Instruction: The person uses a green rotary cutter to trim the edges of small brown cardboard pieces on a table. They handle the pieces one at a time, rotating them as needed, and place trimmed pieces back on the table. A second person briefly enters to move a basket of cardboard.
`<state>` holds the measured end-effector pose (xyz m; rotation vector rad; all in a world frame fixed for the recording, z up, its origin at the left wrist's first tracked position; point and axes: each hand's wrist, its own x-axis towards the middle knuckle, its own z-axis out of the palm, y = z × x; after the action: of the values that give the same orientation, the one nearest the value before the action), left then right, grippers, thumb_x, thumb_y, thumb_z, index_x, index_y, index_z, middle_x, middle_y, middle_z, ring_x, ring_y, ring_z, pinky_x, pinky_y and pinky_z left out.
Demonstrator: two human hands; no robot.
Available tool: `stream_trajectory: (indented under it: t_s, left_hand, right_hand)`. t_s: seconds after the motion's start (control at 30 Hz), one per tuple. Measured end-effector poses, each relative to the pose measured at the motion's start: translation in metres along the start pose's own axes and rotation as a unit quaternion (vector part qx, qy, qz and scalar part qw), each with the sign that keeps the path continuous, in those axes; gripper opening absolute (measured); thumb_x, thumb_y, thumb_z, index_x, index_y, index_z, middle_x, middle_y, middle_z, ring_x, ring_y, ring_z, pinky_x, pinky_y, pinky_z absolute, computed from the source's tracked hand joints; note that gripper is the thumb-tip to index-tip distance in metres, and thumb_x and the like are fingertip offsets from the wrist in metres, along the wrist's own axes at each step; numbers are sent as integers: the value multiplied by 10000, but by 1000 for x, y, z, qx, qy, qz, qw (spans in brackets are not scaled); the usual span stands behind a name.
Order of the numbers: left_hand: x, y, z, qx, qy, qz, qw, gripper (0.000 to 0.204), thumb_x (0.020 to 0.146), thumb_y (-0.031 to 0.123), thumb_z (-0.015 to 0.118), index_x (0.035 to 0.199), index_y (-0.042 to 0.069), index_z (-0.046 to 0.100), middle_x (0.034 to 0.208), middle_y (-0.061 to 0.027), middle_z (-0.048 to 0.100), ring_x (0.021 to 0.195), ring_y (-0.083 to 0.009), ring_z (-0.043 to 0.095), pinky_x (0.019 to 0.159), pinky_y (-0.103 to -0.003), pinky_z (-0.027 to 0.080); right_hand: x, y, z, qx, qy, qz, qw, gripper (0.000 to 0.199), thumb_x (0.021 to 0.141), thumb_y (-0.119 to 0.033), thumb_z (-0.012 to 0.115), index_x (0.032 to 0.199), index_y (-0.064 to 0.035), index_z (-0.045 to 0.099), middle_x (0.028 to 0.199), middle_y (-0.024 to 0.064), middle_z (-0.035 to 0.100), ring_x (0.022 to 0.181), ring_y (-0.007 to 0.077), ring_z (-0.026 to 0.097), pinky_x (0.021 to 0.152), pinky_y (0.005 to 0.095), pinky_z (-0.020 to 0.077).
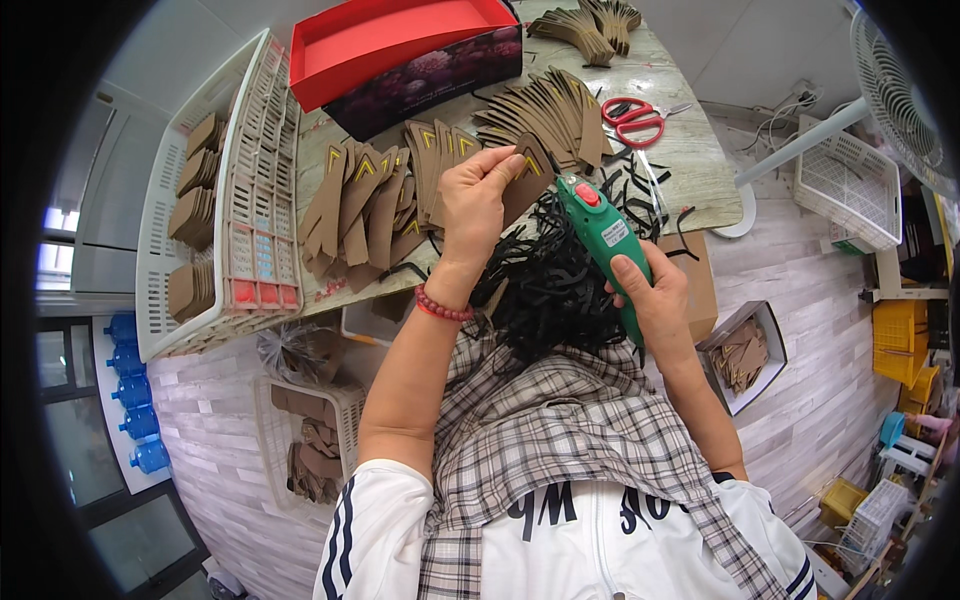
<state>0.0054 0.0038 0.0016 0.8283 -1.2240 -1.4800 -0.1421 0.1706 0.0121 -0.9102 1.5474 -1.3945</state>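
Nose of the green power tool (601, 228) points at the right edge of one brown piece (522, 190) and is just beside it; whether the two touch, I cannot tell. This piece is raised over the near part of the bench (700, 170), its long axis running away from the body, with the end bearing a yellow mark (532, 166) on the far side. The left hand (474, 207) is nearer to it: thumb and fingers are pinched closed on its left edge. The right hand (652, 292) is lower and to the right, fingers curled around the tool's handle, so the tool slants toward far left. Black strips (555, 290) are heaped at the bench's near edge; red-handled scissors (640, 124) lie toward its right edge.
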Motion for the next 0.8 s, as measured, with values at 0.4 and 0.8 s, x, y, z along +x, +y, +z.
stream_trajectory:
  t_s: [0.4,0.8]
  left_hand:
    - [-2,-3,-2,104,-84,14,991,161,861,77,637,950,-49,684,804,-16,650,727,-62,556,673,-213,452]
    - [22,27,-13,313,-237,71,917,154,832,102,625,906,-28,661,858,-106,626,793,-166,586,737,-280,457]
  right_hand:
    - [1,-4,-1,12,12,-2,1000,357,875,-294,672,1057,9,623,764,1,599,638,49,538,528,193,440]
    - [4,-2,-11,-2,1,-3,1000,354,871,-296,678,1050,6,627,732,1,603,602,49,533,516,194,435]
